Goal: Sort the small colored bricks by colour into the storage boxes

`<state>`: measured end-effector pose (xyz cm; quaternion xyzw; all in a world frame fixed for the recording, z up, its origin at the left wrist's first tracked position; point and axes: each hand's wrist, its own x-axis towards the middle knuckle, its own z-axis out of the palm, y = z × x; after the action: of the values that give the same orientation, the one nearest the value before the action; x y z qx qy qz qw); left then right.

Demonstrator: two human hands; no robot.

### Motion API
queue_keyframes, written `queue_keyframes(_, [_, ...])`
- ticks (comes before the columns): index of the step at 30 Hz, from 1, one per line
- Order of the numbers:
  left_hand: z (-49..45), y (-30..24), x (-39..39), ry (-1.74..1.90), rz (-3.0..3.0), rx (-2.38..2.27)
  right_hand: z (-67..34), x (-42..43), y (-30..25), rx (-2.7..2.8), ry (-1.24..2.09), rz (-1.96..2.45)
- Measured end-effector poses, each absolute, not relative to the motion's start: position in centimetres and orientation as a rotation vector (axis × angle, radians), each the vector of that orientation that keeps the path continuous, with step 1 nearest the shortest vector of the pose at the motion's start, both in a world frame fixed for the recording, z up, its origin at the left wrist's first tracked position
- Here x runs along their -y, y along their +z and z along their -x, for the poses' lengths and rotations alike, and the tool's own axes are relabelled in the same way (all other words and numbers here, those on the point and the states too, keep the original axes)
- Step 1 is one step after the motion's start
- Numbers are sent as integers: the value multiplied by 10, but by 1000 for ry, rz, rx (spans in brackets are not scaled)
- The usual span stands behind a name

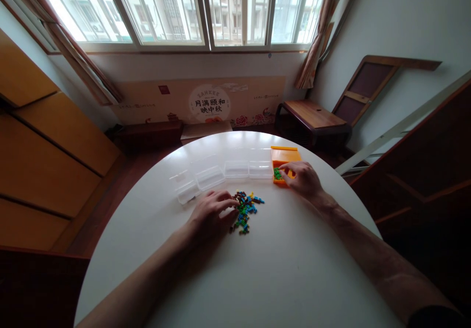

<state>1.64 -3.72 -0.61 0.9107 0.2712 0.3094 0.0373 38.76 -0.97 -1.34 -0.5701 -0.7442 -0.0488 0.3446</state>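
Note:
A loose pile of small building bricks (245,210) in blue, green, brown and yellow lies on the white table. At the pile's left edge rests my left hand (215,210), its fingers bent and a gap showing between thumb and fingertips. My right hand (303,178) reaches over an orange box (281,182) with its lid flipped back. Its thumb and forefinger come together just above the green bricks (277,174) inside; whatever they hold is too small to make out. The hand covers the box's right part.
Clear plastic boxes with raised lids stand in an arc left of the orange one, including one box (237,169) beside another (260,170), and a tilted one (210,178). Beyond the round table (287,269) are a wooden chair (312,114) and a window.

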Motion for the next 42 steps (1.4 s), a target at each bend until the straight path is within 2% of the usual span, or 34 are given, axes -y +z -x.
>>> queue_keyframes(11, [-13,-4,34,946,-2747,-803,-371,19,-4,1911,-93,1345])
queue_keyframes(18, [-16,1,36,1122,-2437,-837,-336,36,5,2039,-30,1006])
queue_keyframes(25, [-25,2,40,1155,-2353,-814,-309,49,5,2284,180,668])
queue_keyframes(42, [-35,-1,43,1072,-2556,-702,-303,49,-1,2296,269,589])
